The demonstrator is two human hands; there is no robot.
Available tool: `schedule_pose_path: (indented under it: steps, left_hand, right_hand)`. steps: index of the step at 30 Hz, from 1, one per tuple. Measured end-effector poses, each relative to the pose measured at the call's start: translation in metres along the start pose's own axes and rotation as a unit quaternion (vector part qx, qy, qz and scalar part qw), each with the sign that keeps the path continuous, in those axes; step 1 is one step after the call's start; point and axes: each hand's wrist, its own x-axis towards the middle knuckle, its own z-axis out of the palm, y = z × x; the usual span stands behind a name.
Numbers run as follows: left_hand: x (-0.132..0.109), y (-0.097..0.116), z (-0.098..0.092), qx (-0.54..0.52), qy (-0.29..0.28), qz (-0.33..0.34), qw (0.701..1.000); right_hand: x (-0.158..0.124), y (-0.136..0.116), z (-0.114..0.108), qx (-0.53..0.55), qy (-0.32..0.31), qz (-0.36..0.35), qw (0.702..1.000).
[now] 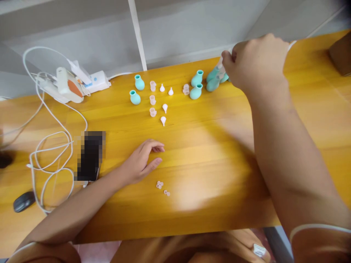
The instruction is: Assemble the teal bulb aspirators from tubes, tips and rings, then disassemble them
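My right hand [256, 62] reaches to the far right of the yellow wooden table [208, 153], fingers closed on a teal rubber bulb with a clear tip [216, 78]. Two more teal bulbs [196, 86] stand just left of it. My left hand [144, 159] rests on the table mid-left, fingers loosely curled, holding nothing. Small pink clear caps [161, 187] lie just in front of that hand. Farther back lie two teal bulbs [137, 89], three pink cups [153, 99] and several white cone tips [164, 107].
A white power strip with plugs and a charger [74, 82] sits at the far left, with white cables [49, 160] looping over the table. A dark phone [90, 155] lies left of my left hand. A black mouse [24, 201] is near the left front edge.
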Motion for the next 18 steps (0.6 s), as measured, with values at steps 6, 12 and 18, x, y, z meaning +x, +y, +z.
schedule_pose_path:
  steps: [6, 12, 18]
  left_hand:
    - [0.001, 0.003, -0.001, 0.001, 0.0, -0.013, 1.0]
    - [0.007, 0.009, -0.008, 0.047, -0.129, 0.057, 0.989]
    - [0.009, 0.012, -0.004, 0.105, -0.202, 0.12, 0.966]
  right_hand:
    - [-0.02, 0.001, -0.012, 0.086, 0.103, -0.076, 0.988]
    - [-0.07, -0.053, 0.01, 0.133, 0.034, -0.421, 0.896]
    - [-0.105, -0.093, 0.052, 0.227, 0.015, -0.429, 0.874]
